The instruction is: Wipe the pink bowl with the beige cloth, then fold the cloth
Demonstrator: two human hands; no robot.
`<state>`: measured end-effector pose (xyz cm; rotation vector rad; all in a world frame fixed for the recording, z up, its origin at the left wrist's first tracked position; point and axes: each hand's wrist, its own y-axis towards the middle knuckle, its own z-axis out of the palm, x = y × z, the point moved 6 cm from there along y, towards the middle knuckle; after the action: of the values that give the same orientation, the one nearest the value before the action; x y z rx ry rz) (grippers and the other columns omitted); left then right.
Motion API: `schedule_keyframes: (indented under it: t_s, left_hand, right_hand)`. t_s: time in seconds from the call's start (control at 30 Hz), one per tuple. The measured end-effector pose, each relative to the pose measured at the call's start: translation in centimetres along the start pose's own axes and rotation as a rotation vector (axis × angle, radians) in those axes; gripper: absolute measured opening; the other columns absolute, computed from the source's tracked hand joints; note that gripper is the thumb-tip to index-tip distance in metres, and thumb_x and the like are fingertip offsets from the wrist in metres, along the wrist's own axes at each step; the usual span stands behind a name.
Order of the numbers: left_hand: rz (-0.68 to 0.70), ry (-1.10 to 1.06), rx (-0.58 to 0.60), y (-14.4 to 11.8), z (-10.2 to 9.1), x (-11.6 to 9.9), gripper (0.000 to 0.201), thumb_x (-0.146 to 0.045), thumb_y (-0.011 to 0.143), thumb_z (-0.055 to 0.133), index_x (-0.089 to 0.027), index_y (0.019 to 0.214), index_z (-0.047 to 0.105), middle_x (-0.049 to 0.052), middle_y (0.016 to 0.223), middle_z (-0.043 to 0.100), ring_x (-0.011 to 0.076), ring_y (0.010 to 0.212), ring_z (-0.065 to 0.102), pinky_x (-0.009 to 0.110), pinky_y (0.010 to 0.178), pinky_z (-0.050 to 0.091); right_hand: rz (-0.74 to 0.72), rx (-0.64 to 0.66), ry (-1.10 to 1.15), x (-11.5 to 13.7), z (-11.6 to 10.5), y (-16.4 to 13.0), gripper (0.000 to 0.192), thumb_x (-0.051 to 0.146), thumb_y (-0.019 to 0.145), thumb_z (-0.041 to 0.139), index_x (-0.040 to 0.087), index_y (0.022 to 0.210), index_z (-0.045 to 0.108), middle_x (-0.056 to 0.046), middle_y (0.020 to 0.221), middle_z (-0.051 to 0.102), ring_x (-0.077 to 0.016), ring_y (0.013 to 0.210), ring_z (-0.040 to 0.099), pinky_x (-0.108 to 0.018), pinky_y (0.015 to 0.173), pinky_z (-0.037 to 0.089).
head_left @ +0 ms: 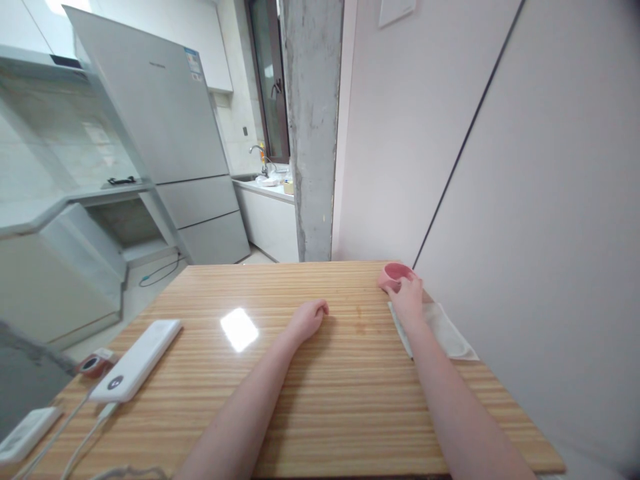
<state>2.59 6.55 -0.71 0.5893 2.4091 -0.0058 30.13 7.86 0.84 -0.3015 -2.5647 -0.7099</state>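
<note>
Touching right fingers (pixel 400 285): pink cup (pixel 395 272)

Cup (pixel 396 274) set at far right corner of table (pixel 310 400), against the wall. Right hand (pixel 407 299) placed on its near side, over a cloth (pixel 445 330). Left hand (pixel 307 319) rested mid-table. Power bank (pixel 137 360) laid near left edge, a smaller device (pixel 27 433) beyond it at the near-left corner.

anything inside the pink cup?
The pink cup sits at the table's far edge, opening tilted toward the camera. Its visible interior shows only pink wall. The right hand grips the near rim, covering the lower inside, so contents there cannot be seen.
</note>
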Motion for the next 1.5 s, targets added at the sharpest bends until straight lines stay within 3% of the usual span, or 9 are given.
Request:
schedule_keyframes:
  t_s: [0.13,0.27,0.37,0.5,0.7,0.83,1.0,1.27,1.5]
  left_hand:
    - [0.1,0.002,-0.198,-0.3,-1.8,-0.9,0.038,-0.009,0.078,0.042,-0.016,0.111,0.057,0.008,0.11,0.061,0.0166,0.102,0.057,0.032,0.092,0.046]
    - [0.221,0.138,-0.293,-1.0,-3.2,-2.1,0.065,-0.02,0.078,0.059,-0.021,0.138,0.034,0.012,0.152,0.022,0.0253,0.141,0.018,0.045,0.113,0.026]
    - [0.244,0.186,-0.244,-1.1,-3.2,-2.2,0.048,-0.026,0.078,0.062,-0.018,0.123,0.048,0.012,0.154,0.014,0.0288,0.144,0.004,0.049,0.114,0.023]
    - [0.302,0.179,-0.213,-1.2,-3.5,-2.4,0.013,-0.025,0.081,0.06,-0.017,0.09,0.053,0.013,0.134,0.044,0.0235,0.137,0.029,0.044,0.115,0.022]
    - [0.036,0.252,-0.504,-1.9,-9.1,1.3,0.02,-0.022,0.076,0.065,-0.017,0.088,0.051,0.01,0.112,0.054,0.0223,0.117,0.045,0.04,0.108,0.033]
    - [-0.324,0.385,-0.76,-4.3,-13.4,7.0,0.022,-0.029,0.075,0.064,-0.016,0.09,0.055,0.012,0.108,0.054,0.0274,0.115,0.043,0.044,0.107,0.031]
    - [-0.733,0.473,-0.991,-7.9,-14.9,10.7,0.027,-0.036,0.077,0.056,-0.016,0.095,0.057,0.014,0.116,0.05,0.0341,0.12,0.035,0.051,0.102,0.032]
    - [-0.839,0.483,-0.975,-8.5,-14.2,10.9,0.03,-0.035,0.077,0.055,-0.018,0.102,0.06,0.015,0.122,0.049,0.0384,0.123,0.032,0.063,0.099,0.027]
    - [-0.831,0.462,-0.906,-8.5,-13.8,11.0,0.031,-0.029,0.077,0.055,-0.016,0.105,0.059,0.016,0.129,0.047,0.039,0.131,0.026,0.066,0.104,0.018]
  right_hand:
    - [-0.153,0.023,0.181,4.7,1.1,-1.3,0.01,0.022,0.079,0.058,0.016,0.084,0.053,-0.022,0.141,0.034,-0.0305,0.137,0.024,-0.047,0.113,0.021]
    - [-0.409,0.199,0.389,10.5,3.1,-4.3,0.013,0.02,0.076,0.061,0.018,0.086,0.054,-0.015,0.146,0.033,-0.0262,0.141,0.02,-0.049,0.114,0.022]
    - [-0.522,0.289,0.469,12.9,3.9,-6.2,0.01,0.021,0.078,0.06,0.018,0.087,0.056,-0.013,0.148,0.032,-0.0243,0.143,0.015,-0.051,0.114,0.021]
    - [-0.606,0.32,0.522,14.0,3.8,-7.3,0.019,0.024,0.081,0.058,0.02,0.1,0.057,-0.011,0.151,0.027,-0.0223,0.143,0.013,-0.05,0.115,0.021]
    - [-0.464,0.235,0.465,12.1,3.6,-6.2,0.053,0.027,0.084,0.051,0.022,0.136,0.038,-0.013,0.152,0.023,-0.0231,0.142,0.018,-0.049,0.114,0.023]
    - [-0.332,0.124,0.39,9.9,3.9,-5.0,0.042,0.021,0.082,0.048,0.019,0.124,0.05,-0.013,0.144,0.036,-0.0251,0.137,0.03,-0.05,0.112,0.027]
    - [-0.271,0.141,0.272,9.0,3.9,-4.2,0.03,0.021,0.082,0.046,0.016,0.108,0.06,-0.014,0.138,0.043,-0.0247,0.132,0.037,-0.044,0.11,0.031]
    - [-0.016,0.193,-0.221,4.9,0.4,-1.8,0.027,0.023,0.08,0.051,0.014,0.101,0.064,-0.019,0.107,0.063,-0.0309,0.103,0.059,-0.044,0.088,0.044]
    - [0.072,0.514,-0.133,0.7,1.8,-1.6,0.018,0.024,0.073,0.059,0.018,0.085,0.071,-0.015,0.082,0.071,-0.028,0.088,0.067,-0.038,0.078,0.049]
